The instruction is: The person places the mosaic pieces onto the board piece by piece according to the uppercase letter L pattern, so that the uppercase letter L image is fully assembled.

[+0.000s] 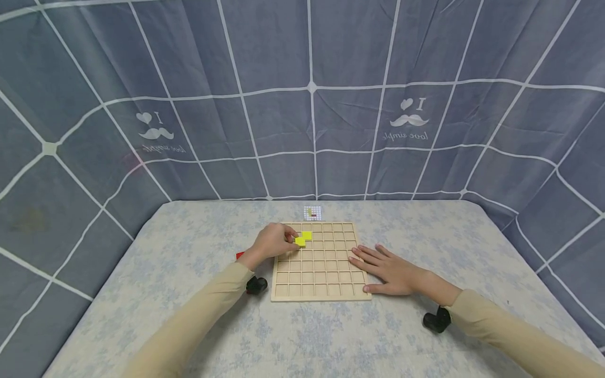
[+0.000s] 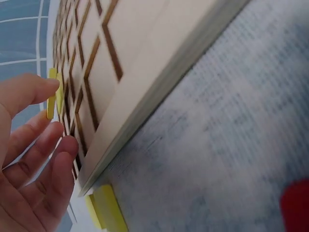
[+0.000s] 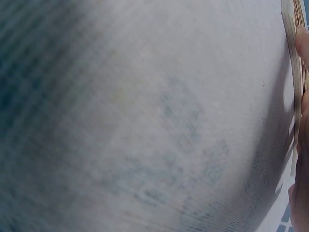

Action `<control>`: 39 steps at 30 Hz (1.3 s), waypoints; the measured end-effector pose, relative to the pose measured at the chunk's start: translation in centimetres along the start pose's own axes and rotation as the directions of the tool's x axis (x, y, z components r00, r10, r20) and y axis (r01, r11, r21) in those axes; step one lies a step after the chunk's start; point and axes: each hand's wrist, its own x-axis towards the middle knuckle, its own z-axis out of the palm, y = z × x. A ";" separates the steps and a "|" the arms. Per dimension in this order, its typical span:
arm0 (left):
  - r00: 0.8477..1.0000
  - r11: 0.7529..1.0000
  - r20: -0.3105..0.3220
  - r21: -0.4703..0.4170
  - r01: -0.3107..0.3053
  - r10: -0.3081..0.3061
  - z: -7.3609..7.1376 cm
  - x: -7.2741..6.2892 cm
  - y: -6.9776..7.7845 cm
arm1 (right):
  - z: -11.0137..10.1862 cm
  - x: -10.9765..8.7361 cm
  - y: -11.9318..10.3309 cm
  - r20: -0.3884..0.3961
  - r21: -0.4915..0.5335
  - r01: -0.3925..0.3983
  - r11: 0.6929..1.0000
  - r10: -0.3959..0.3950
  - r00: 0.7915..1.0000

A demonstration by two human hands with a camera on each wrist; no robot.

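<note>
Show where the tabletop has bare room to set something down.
Bare tablecloth lies before the grid board, between the sleeves, and right of the picture card, beyond the right hand. Crowded: the board's left side, with the left hand, yellow tiles and a red piece.

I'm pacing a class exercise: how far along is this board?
Done: one yellow tile lies on the board. In hand: the left hand pinches a second yellow tile. Probably remaining: at least one yellow piece and a red piece beside the board, as the card shows both colours.
</note>
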 end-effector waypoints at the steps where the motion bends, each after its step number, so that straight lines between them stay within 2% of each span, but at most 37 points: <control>1: 1.000 1.000 0.005 0.009 -0.010 0.010 0.2 0.1 0.0 | 0.0 0.0 0.0 0.004 0.001 -0.002 1.000 0.002 1.000; 13: 0.997 0.997 0.063 0.057 -0.054 0.050 0.7 0.7 0.3 | -0.1 0.1 -0.2 -0.001 -0.018 0.005 1.000 -0.005 1.000; 30: 0.997 0.999 0.074 0.036 -0.038 0.035 1.0 0.9 0.5 | 0.1 0.0 0.1 -0.028 -0.029 0.016 0.999 -0.017 0.999; 39: 0.997 0.998 0.070 0.043 -0.043 0.040 1.1 0.9 0.5 | -0.1 0.0 0.0 0.000 -0.021 0.000 1.000 0.000 1.000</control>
